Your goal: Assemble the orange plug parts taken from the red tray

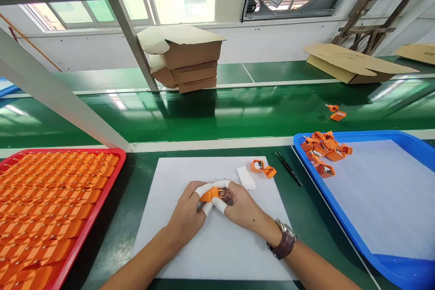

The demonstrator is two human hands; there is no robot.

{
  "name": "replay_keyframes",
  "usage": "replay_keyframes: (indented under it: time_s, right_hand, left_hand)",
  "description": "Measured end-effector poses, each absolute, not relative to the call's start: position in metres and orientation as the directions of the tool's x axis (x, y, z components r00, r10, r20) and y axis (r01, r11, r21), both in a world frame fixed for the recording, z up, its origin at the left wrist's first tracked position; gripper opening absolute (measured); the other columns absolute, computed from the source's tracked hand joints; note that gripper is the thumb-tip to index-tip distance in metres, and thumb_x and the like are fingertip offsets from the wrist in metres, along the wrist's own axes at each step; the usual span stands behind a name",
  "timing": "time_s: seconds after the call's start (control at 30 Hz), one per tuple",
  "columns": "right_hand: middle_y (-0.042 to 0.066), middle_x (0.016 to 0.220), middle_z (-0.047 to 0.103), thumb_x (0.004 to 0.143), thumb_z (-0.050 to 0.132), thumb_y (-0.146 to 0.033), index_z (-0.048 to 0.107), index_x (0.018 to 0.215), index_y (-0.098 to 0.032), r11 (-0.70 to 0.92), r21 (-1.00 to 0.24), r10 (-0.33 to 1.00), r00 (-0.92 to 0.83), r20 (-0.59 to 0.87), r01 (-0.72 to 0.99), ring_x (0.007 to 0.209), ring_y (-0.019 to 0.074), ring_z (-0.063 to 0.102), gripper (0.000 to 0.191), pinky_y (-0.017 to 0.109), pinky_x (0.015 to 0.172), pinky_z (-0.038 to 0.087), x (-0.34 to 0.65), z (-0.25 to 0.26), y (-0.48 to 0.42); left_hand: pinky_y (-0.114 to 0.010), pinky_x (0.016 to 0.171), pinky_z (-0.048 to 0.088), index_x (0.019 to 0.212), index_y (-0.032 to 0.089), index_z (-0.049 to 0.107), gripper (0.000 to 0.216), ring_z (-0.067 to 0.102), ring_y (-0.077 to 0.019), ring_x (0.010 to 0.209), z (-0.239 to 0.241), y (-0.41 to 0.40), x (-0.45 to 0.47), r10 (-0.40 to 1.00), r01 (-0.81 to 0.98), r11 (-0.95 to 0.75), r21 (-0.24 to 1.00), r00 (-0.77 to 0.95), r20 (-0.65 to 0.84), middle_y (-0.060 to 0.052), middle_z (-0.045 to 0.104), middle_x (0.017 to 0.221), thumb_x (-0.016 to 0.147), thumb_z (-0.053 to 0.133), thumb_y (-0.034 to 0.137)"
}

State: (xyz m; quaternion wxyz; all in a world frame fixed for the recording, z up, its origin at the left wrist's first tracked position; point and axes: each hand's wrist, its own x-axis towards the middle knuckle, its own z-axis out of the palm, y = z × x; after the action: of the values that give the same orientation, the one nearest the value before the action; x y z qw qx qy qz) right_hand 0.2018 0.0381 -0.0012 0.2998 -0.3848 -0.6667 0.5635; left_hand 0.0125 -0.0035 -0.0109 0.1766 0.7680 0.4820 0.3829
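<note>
left hand (189,207) and right hand (243,205) pinch orange part (208,195); white sheet (220,251) below

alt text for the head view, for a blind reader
A person's left hand and right hand, wearing white fingertip covers, hold a small orange plastic-looking part over a white rectangular sheet on a green table. A red tray full of orange pieces is at left; a blue tray with a small orange pile is at right.
</note>
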Motion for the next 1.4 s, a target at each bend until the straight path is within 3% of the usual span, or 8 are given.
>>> replay_keyframes:
  time_s: [0.17,0.27,0.4,0.53,0.77,0.97,1.17,1.4]
  right_hand:
    - [0.003,0.100,0.065,0.089,0.067,-0.033,0.053,0.134,-0.024,0.100,-0.981,0.860,-0.511,0.002,0.165,0.083,0.0173,0.061,0.048,0.035,0.077,0.055,0.201,0.000,0.035]
    - [0.004,0.100,0.065,0.098,0.054,-0.040,0.052,0.135,-0.022,0.107,-0.984,0.857,-0.514,0.019,0.142,0.084,0.0172,0.060,0.041,0.035,0.078,0.053,0.203,0.002,0.035]
    - [0.003,0.090,0.066,0.102,0.044,-0.043,0.053,0.135,-0.022,0.122,-0.969,0.855,-0.518,-0.007,0.214,0.077,0.0175,0.058,0.040,0.035,0.074,0.052,0.207,0.005,0.034]
    - [0.004,0.096,0.066,0.102,0.045,-0.042,0.054,0.135,-0.024,0.182,-0.951,0.858,-0.513,0.029,0.250,0.084,0.0199,0.061,0.039,0.037,0.079,0.052,0.208,0.008,0.034]
    - [0.004,0.099,0.064,0.100,0.048,-0.038,0.054,0.133,-0.024,0.251,-0.939,0.843,-0.530,0.093,0.234,0.082,0.0191,0.059,0.036,0.036,0.076,0.052,0.207,0.006,0.033]
    - [0.003,0.097,0.060,0.096,0.053,-0.030,0.058,0.125,-0.025,0.312,-0.916,0.817,-0.564,0.123,0.251,0.075,0.0162,0.056,0.030,0.032,0.068,0.050,0.206,0.005,0.030]
    - [0.001,0.094,0.059,0.091,0.060,-0.025,0.057,0.130,-0.027,0.382,-0.887,0.799,-0.576,0.175,0.261,0.072,0.0148,0.054,0.039,0.030,0.067,0.048,0.204,0.008,0.029]
    - [0.003,0.098,0.061,0.097,0.046,-0.018,0.061,0.126,-0.028,0.343,-0.912,0.818,-0.549,0.172,0.225,0.079,0.0167,0.056,0.035,0.032,0.072,0.048,0.207,0.012,0.030]
  left_hand:
    - [-0.040,0.090,0.058,0.130,0.026,0.054,0.044,0.060,-0.0218,0.110,-0.003,-0.005,0.006,0.908,0.623,-0.405,0.669,0.192,0.371,-0.009,0.057,0.120,0.090,0.060,0.011]
    - [-0.041,0.091,0.057,0.128,0.028,0.057,0.040,0.060,-0.0221,0.108,0.006,0.000,-0.007,0.923,0.654,-0.375,0.657,0.201,0.327,-0.007,0.060,0.115,0.090,0.065,0.018]
    - [-0.038,0.082,0.058,0.124,0.030,0.060,0.037,0.063,-0.0198,0.092,0.018,0.007,-0.027,0.981,0.702,-0.187,0.687,0.164,0.100,-0.005,0.064,0.110,0.088,0.067,0.023]
    - [-0.041,0.086,0.056,0.123,0.026,0.060,0.035,0.064,-0.0198,0.090,0.022,0.010,-0.038,0.985,0.691,-0.083,0.718,0.168,-0.048,-0.005,0.064,0.104,0.089,0.065,0.023]
    - [-0.040,0.087,0.057,0.136,0.027,0.051,0.064,0.063,-0.0198,0.094,0.024,0.010,-0.034,0.978,0.680,-0.170,0.713,0.208,0.035,-0.008,0.059,0.122,0.079,0.078,0.030]
    - [-0.034,0.080,0.057,0.116,0.027,0.062,0.031,0.063,-0.0169,0.086,0.021,0.005,-0.020,0.984,0.697,-0.172,0.696,0.156,0.087,-0.003,0.063,0.109,0.086,0.068,0.022]
    - [-0.032,0.071,0.056,0.117,0.028,0.060,0.035,0.058,-0.0154,0.077,0.016,-0.004,-0.003,0.959,0.698,-0.282,0.658,0.185,0.215,-0.002,0.060,0.104,0.085,0.067,0.018]
    - [-0.032,0.071,0.056,0.117,0.028,0.059,0.029,0.057,-0.0147,0.077,0.017,-0.005,-0.006,0.953,0.714,-0.299,0.633,0.191,0.235,-0.003,0.060,0.107,0.089,0.062,0.020]
